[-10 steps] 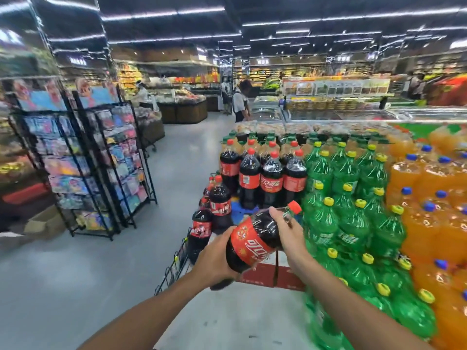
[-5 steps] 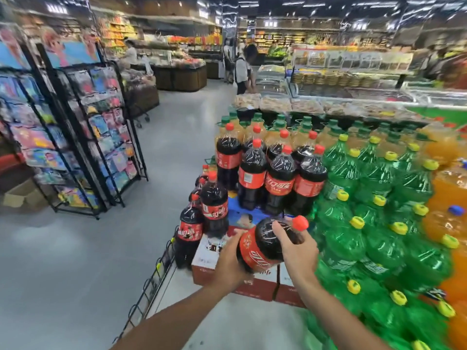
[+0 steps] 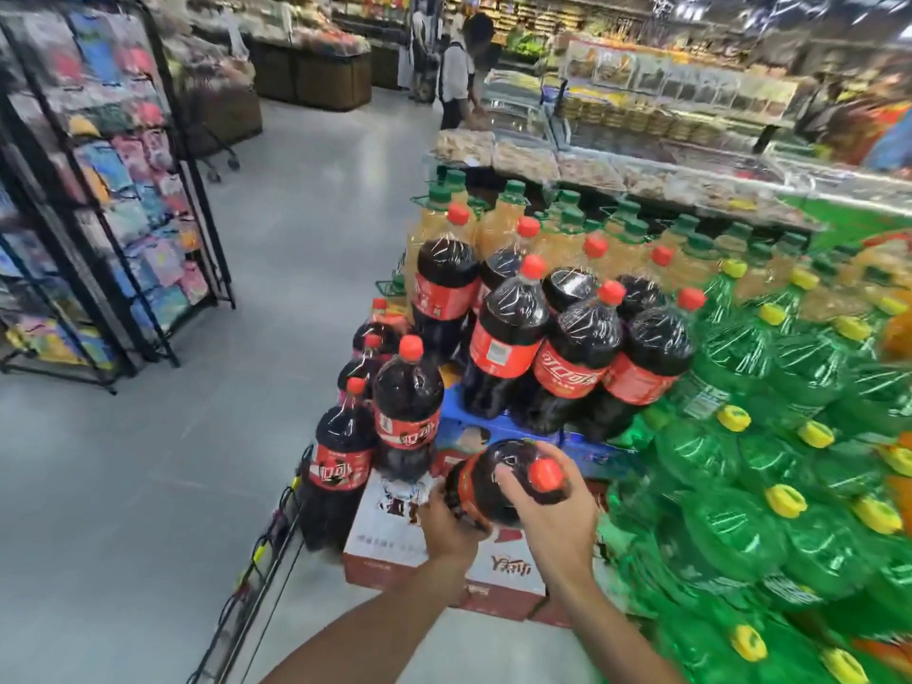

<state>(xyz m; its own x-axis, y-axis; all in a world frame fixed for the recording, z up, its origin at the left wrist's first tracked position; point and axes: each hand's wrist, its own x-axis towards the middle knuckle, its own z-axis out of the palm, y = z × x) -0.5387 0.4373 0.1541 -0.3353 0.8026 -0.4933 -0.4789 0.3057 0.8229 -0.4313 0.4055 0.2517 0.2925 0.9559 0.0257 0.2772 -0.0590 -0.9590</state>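
Since the earlier frame we have swung the cola bottle (image 3: 498, 481) round and brought it lower; its red cap (image 3: 545, 475), which pointed up and to the right, now faces us, so we see the bottle end-on and foreshortened. It is a large clear plastic bottle filled with near-black drink; shop lights glint on its rounded shoulder; a red label (image 3: 468, 486) wraps its middle, and only a curved strip of it shows. Our left hand (image 3: 451, 523) grips the lower body from the left, fingers curled under it; our right hand (image 3: 548, 515) holds the shoulder, thumb laid across the dark plastic beside the cap, fingers wrapped round the far side. The bottle is over a white and red carton (image 3: 390, 550); we cannot tell whether its base touches it. Just behind it lies a blue crate (image 3: 474, 429) bearing a cluster of upright cola bottles (image 3: 572, 357); to its left stand two more cola bottles (image 3: 407, 402); close on its right are stacked green bottles (image 3: 740, 525) with yellow caps.
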